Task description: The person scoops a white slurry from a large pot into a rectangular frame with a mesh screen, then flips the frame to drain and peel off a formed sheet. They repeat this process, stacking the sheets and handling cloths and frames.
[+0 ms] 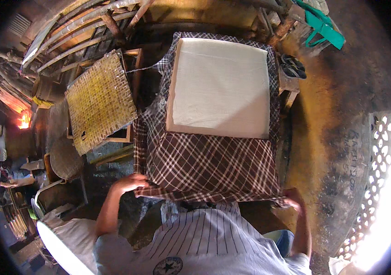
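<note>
A brown-and-white plaid cloth (213,160) lies under a large, flat, roughly square white slab (220,89). Along the near side, the cloth is drawn toward me, and its edge is bunched into a fold in front of my striped shirt. At the fold's left corner, my left hand (132,182) is closed on the cloth. My right hand (292,199) grips the opposite corner, its fingers partly hidden by the fabric. The slab's top is bare, with cloth showing along its far and right sides. What supports the slab is hidden under the cloth.
To the left, a yellowish woven mat (101,98) leans tilted on a wooden frame. Fire (24,120) burns at the far left. Dark sandals (292,67) rest on a small wooden stand right of the slab; a green bag (321,27) sits beyond.
</note>
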The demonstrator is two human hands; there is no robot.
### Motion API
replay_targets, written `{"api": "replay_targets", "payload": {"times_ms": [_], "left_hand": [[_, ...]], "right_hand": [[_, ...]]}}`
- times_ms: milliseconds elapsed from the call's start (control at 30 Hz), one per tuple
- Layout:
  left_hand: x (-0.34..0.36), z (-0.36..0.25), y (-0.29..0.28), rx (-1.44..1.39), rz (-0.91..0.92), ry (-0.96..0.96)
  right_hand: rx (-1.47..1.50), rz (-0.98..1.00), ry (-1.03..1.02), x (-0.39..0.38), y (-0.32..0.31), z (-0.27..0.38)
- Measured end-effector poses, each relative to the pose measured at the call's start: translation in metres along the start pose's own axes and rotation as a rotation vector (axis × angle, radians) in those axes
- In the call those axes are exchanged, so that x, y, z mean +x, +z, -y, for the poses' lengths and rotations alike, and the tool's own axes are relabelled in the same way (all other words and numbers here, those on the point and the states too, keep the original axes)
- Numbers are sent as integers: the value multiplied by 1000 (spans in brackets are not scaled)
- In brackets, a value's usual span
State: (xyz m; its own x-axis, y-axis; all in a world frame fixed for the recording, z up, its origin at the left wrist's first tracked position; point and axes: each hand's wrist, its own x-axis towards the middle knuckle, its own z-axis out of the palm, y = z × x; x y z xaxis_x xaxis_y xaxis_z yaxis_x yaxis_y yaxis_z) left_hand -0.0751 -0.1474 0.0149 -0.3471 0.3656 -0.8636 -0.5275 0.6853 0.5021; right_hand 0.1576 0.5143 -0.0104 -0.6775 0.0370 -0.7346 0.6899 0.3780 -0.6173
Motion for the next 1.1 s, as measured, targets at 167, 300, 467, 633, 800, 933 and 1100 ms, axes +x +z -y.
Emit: {"api": "replay_targets", "payload": {"times_ms": [167,300,467,633,800,933,1100], "left_hand": [[167,96,26,-125,-31,-41],[228,93,-3,-209,-568,293],[264,-22,-96,-432,-995,153],[309,-168,-149,-635,-872,156],[354,-235,-193,-420,-884,152],[370,-270,-222,-493,-841,-140],[386,-278,-253,-141,-874,213]], "right_hand": [[-378,-106,327,125,31,-95],[-324,-428,360,211,-15,-66],[385,-677,-61,340,-113,59],[424,-514,-96,428,-169,229],[66,-359,-178,495,-229,263],[539,-760,-379,491,-257,234],[530,-630,90,469,-191,157]]}}
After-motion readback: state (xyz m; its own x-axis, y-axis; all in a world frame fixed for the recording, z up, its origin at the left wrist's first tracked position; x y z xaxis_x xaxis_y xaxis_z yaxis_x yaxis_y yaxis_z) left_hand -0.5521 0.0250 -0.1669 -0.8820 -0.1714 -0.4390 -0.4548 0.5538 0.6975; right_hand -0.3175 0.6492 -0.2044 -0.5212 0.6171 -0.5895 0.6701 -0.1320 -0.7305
